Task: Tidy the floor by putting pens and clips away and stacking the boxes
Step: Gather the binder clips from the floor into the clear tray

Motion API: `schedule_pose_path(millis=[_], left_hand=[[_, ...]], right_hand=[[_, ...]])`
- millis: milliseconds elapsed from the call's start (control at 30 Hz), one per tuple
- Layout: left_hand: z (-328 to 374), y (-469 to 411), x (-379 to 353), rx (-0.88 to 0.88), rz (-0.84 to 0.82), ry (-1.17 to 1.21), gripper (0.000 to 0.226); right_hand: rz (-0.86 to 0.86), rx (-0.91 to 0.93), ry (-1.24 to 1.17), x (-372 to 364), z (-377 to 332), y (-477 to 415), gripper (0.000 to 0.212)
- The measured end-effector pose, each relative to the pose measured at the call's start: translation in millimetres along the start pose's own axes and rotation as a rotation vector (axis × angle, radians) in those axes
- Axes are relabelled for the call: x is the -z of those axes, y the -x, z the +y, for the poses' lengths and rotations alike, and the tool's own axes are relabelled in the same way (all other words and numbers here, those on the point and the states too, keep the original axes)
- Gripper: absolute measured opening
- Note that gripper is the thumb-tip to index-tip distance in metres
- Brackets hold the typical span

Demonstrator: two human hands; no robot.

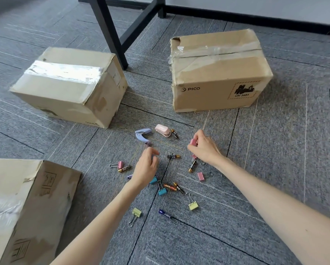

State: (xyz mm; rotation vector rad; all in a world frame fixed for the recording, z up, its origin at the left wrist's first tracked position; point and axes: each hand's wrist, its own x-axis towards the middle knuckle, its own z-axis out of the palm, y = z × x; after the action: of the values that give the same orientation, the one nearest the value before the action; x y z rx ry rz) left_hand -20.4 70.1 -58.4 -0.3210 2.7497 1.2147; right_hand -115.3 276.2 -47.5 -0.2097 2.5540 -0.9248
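The right hand (pixel 203 148) pinches a pink clip (pixel 193 141) between thumb and fingers, lifted just off the carpet (pixel 275 169). The left hand (pixel 147 167) is curled with its fingertips at a purple clip (pixel 148 144); whether it has closed on it I cannot tell, as that spot is blurred. Taking the PICO box (pixel 217 73) as landmark, both hands work in front of it, toward the viewer. The other clips lie nearer the viewer still: a teal clip (pixel 162 192), two yellow clips (pixel 193 205) (pixel 136 212) and more pink ones (pixel 200 176) (pixel 120 164), mixed with batteries (pixel 173 156). A blue punch (pixel 143 134) and a pink stapler (pixel 162 130) lie between the hands and the PICO box. The clips look light, stiff and small; I judge the painted body gives the surest pinch, since the wire loops may swing. Left of the PICO box stands a second box (pixel 68 85), and a third box (pixel 26 207) sits nearest the viewer at the left edge. All three are taped or folded shut, so their contents are hidden. No pens show. The boxes are dented cardboard, best lifted by two opposite lower edges; their weight cannot be judged.
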Motion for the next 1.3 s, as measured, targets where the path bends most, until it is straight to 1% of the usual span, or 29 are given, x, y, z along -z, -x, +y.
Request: schedule_pose_path(millis=[67, 133, 200, 267, 367, 500, 567, 600, 667, 700, 733, 800, 867, 933, 967, 1000, 1067, 1133, 1200, 1300], left_hand=[[1, 5, 0, 0.002, -0.002, -0.102, 0.017], [3, 8, 2, 0.018, -0.002, -0.242, 0.020], [3, 11, 3, 0.060, 0.005, -0.459, 0.035], [2, 18, 5, 0.135, 0.049, -0.628, 0.049], [3, 27, 3, 0.244, 0.068, -0.694, 0.061], [8, 32, -2, 0.299, 0.007, -0.722, 0.066], [11, 33, -2, 0.318, -0.010, -0.712, 0.063], [12, 33, -2, 0.320, -0.013, -0.698, 0.058], [10, 33, -2, 0.295, 0.014, -0.677, 0.039], [10, 33, -1, 0.282, 0.040, -0.667, 0.031], [10, 34, 0, 0.278, 0.060, -0.651, 0.027], [10, 34, 1, 0.284, 0.074, -0.588, 0.027], [7, 32, 2, 0.316, 0.037, -0.506, 0.031], [5, 28, 7, 0.349, -0.069, -0.357, 0.029], [5, 26, 11, 0.357, -0.127, -0.203, 0.025], [7, 26, 16, 0.370, -0.184, -0.009, 0.022], [14, 29, 30, 0.436, -0.270, 0.366, 0.027], [12, 31, 40, 0.480, -0.341, 0.677, 0.034], [4, 33, 44, 0.493, -0.424, 0.920, 0.034], [-1, 39, 44, 0.490, -0.539, 1.140, 0.024]], right_hand=[[-0.045, -0.027, -0.048, 0, 1, 7, 0.019], [-0.096, -0.041, -0.043, 1, 5, 11, 0.018], [-0.112, -0.051, 0.008, 1, 10, 14, 0.016], [-0.111, -0.046, 0.094, 1, 9, 18, 0.024], [-0.048, 0.015, 0.222, 1, 7, 23, 0.037], [0.023, 0.098, 0.318, -3, 3, 26, 0.034], [0.032, 0.113, 0.342, -4, 1, 26, 0.030], [0.037, 0.118, 0.358, -5, 1, 26, 0.028], [0.039, 0.115, 0.411, -6, 1, 26, 0.025], [0.032, 0.099, 0.446, -6, 2, 27, 0.027], [0.023, 0.077, 0.479, -6, 3, 27, 0.034], [0.014, 0.031, 0.513, -7, 6, 27, 0.056], [0.018, -0.010, 0.493, -10, 8, 26, 0.072], [0.008, -0.048, 0.430, -14, 10, 22, 0.077], [-0.002, -0.063, 0.401, -16, 10, 21, 0.077], [-0.005, -0.071, 0.374, -17, 11, 20, 0.076], [0.006, -0.057, 0.349, -18, 10, 22, 0.070], [0.021, -0.042, 0.284, -15, 10, 21, 0.052], [-0.034, -0.080, 0.054, -8, 10, 17, 0.034], [-0.260, -0.133, -0.466, 7, 4, 24, 0.021]])
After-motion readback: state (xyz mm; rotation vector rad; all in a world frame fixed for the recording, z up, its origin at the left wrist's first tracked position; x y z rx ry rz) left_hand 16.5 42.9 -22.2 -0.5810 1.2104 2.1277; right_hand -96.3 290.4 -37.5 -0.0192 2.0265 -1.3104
